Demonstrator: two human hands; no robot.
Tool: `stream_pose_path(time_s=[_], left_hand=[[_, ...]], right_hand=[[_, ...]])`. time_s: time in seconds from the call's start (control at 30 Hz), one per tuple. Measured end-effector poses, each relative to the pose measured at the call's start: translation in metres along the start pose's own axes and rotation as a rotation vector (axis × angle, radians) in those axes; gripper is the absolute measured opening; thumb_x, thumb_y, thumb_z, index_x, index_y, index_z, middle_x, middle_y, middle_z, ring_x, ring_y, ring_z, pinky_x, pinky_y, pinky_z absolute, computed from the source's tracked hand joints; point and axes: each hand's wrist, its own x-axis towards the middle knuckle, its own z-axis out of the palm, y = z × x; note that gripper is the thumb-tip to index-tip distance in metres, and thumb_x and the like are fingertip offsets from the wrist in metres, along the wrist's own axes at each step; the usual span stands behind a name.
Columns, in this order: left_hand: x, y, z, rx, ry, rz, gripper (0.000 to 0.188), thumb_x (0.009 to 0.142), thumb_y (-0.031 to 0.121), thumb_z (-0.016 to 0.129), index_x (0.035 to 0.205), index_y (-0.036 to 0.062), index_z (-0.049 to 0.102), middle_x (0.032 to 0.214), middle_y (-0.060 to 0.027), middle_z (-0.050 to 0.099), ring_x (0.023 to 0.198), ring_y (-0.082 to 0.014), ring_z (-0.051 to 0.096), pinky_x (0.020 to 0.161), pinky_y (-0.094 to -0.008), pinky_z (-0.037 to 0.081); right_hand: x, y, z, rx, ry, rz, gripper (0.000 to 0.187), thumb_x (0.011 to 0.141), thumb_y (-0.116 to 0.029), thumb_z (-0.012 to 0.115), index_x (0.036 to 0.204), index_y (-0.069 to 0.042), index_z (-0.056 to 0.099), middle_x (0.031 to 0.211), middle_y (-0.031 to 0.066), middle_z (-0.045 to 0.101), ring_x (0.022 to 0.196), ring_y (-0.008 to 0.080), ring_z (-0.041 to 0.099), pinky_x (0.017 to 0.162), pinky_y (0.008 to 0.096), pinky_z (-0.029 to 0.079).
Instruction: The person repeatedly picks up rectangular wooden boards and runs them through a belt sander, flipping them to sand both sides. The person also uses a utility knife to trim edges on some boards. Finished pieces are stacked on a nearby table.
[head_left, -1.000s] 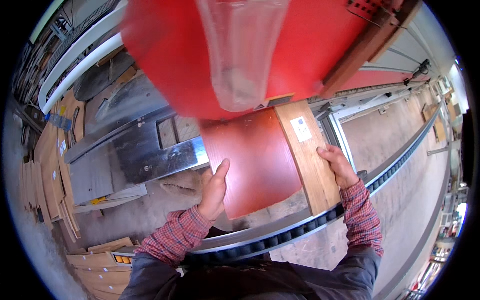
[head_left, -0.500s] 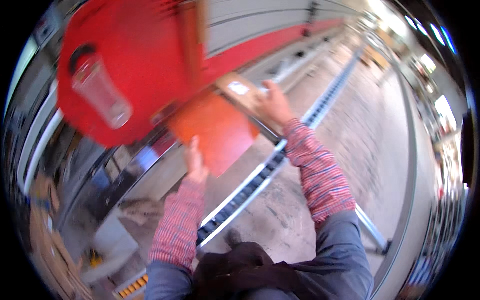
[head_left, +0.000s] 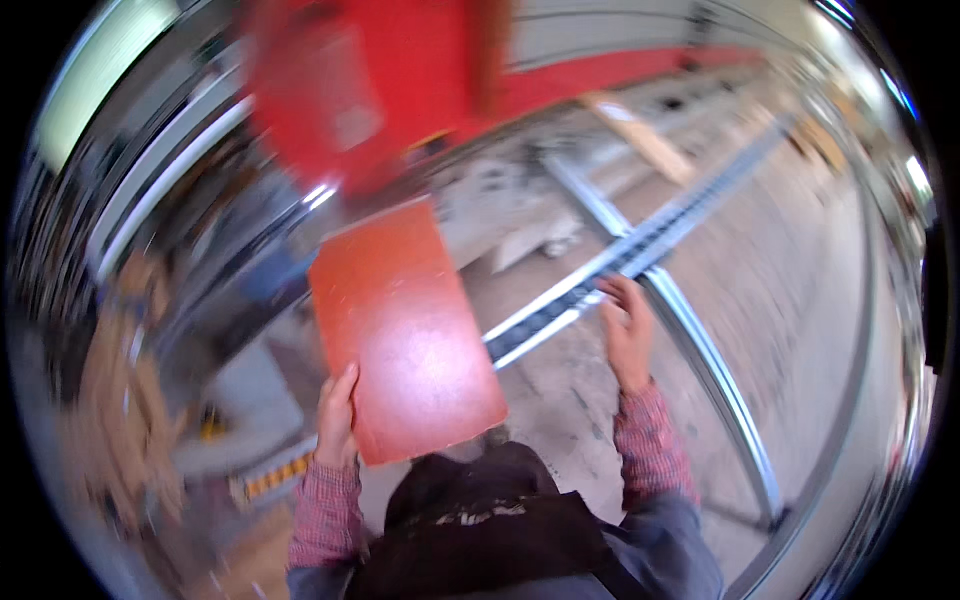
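Note:
A flat orange-red board (head_left: 410, 330) is tilted in front of my body, its glossy face catching the light. My left hand (head_left: 338, 415) grips it by the lower left edge, thumb on the face and the other fingers hidden behind. To the right, my right hand (head_left: 627, 335) is off the board, fingers apart and slightly bent, above the floor beside a long rail with dark rollers (head_left: 560, 310). Farther off, a light wooden strip (head_left: 645, 140) lies beyond the rail, out of reach of either hand.
A large red machine housing (head_left: 350, 100), blurred, stands ahead at the upper left. A pale metal bar (head_left: 715, 370) crosses near the roller rail on the right. Brown sheet material (head_left: 130, 390) hangs at the left, with a short track of yellow rollers (head_left: 275, 478) low down.
The board has come away from the red machine and toward my body, in my left hand. My right hand has let go of the wooden strip and drawn back.

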Motion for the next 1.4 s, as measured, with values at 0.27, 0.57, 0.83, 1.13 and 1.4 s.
stream_pose_path(time_s=[0.27,0.57,0.83,1.13,1.4], left_hand=[[-0.068,0.046,-0.202,-0.050,0.292,0.157,0.038,0.099,0.024,0.057,0.121,-0.0067,0.060,0.112,-0.0147,0.067,0.099,-0.0199,0.066,0.085,-0.0327,0.055],[-0.070,0.079,-0.296,-0.082,0.244,0.021,0.034,0.099,0.022,0.058,0.118,-0.0068,0.061,0.109,-0.0128,0.069,0.099,-0.0195,0.068,0.084,-0.0318,0.056],[-0.047,0.095,-0.324,0.113,0.048,-0.277,0.049,0.098,0.029,0.059,0.135,-0.0016,0.051,0.132,-0.0099,0.059,0.120,-0.0187,0.057,0.103,-0.0346,0.044],[-0.114,0.121,-0.323,1.221,0.188,0.555,0.057,0.099,0.046,0.047,0.140,0.0056,0.047,0.132,-0.0167,0.052,0.118,-0.0317,0.054,0.099,-0.0471,0.043],[-0.263,-0.083,-0.091,0.836,-1.499,0.751,0.061,0.086,0.045,0.056,0.117,-0.0071,0.058,0.126,-0.0231,0.057,0.123,-0.0391,0.052,0.104,-0.0484,0.039]], right_hand=[[-0.099,-0.064,0.100,-0.071,-0.146,-0.146,0.023,0.094,-0.007,0.055,0.114,0.001,0.061,0.109,0.0137,0.067,0.105,0.0264,0.062,0.095,0.0369,0.046],[-0.166,-0.123,0.195,-0.099,-0.235,-0.154,0.019,0.091,0.000,0.057,0.109,-0.001,0.064,0.105,0.0122,0.066,0.096,0.0249,0.062,0.086,0.0344,0.048],[-0.233,-0.125,0.185,-0.264,-0.052,-0.127,0.019,0.091,-0.004,0.057,0.109,0.000,0.064,0.105,0.0145,0.067,0.102,0.0287,0.064,0.092,0.0359,0.047],[-0.355,-0.095,0.157,0.119,0.111,0.424,0.018,0.092,-0.016,0.059,0.104,-0.002,0.062,0.100,0.0109,0.068,0.095,0.0254,0.065,0.082,0.0357,0.051],[-0.468,-0.125,0.161,1.370,0.286,0.646,0.057,0.101,-0.057,0.040,0.111,-0.005,0.059,0.104,0.0097,0.069,0.090,0.0190,0.067,0.071,0.0351,0.057]])
